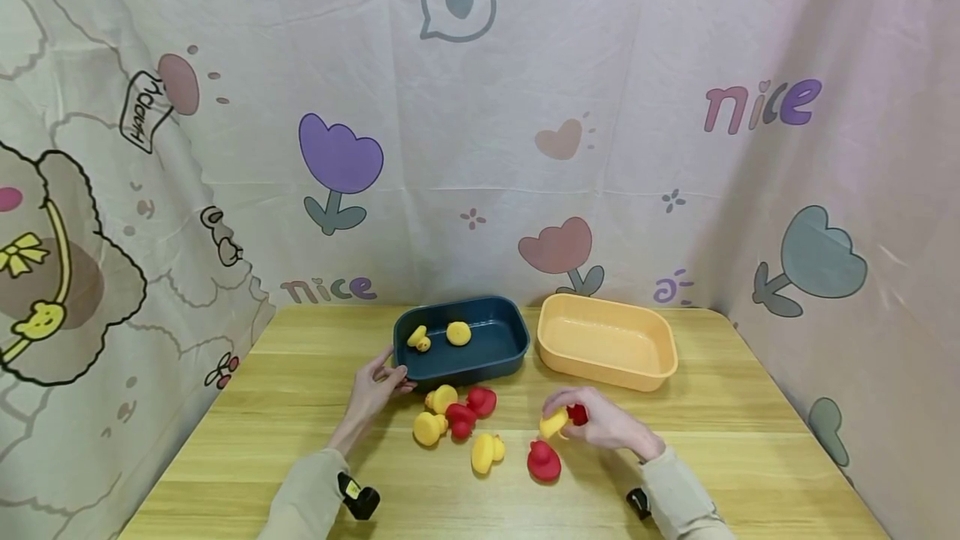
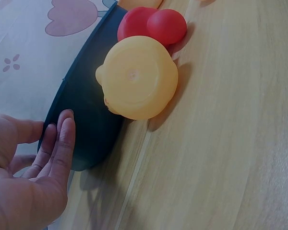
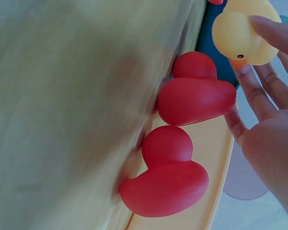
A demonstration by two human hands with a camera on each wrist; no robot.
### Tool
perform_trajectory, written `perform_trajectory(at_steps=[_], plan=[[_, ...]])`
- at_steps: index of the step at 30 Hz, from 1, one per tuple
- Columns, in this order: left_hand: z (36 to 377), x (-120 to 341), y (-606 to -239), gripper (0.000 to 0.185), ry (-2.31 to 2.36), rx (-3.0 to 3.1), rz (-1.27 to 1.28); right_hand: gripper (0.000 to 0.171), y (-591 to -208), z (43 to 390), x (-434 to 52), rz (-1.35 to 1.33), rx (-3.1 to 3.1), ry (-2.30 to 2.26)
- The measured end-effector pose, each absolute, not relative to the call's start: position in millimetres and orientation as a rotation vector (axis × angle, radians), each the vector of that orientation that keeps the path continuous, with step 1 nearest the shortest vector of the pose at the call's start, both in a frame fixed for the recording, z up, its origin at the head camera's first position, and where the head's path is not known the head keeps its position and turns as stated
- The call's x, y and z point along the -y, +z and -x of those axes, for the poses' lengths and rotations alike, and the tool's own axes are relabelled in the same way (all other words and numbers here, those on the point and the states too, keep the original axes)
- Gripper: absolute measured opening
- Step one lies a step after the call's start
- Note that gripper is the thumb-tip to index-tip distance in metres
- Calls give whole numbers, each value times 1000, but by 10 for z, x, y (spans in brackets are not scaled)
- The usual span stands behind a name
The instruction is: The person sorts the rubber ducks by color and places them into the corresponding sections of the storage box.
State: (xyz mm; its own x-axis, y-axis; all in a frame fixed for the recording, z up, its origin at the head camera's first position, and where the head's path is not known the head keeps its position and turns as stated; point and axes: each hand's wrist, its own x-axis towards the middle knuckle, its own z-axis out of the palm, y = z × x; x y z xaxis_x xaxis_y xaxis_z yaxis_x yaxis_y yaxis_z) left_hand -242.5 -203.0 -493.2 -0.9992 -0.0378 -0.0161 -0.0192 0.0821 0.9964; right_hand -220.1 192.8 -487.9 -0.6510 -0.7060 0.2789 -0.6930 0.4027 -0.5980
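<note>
The left hand [image 1: 373,390] grips the near-left edge of a navy tray [image 1: 491,347], thumb opposite slightly bent fingers. Inside lie two yellow ducks [image 1: 458,333]. Red and yellow ducks [image 1: 428,428] crowd just in front of its wall. Bare wood [image 1: 517,419] separates this clump from the right hand [image 1: 603,420], whose thumb and fingers pinch a smooth, round-headed, orange-beaked yellow duck [image 1: 552,423] above two red ducks [image 1: 543,462]. Farther right, a peach tray [image 1: 607,340] sits across a narrow gap.

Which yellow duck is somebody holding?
The yellow duck pinched in the right hand. The other yellow ducks are in no hand: some are in the blue tray, the rest on the table.
</note>
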Motion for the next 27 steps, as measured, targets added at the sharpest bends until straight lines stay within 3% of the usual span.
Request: perform_trajectory(at_steps=[27], plan=[[2432, 2021, -4932, 63, -2115, 2301, -75, 25, -4834, 2235, -1782, 1194, -2482, -1720]])
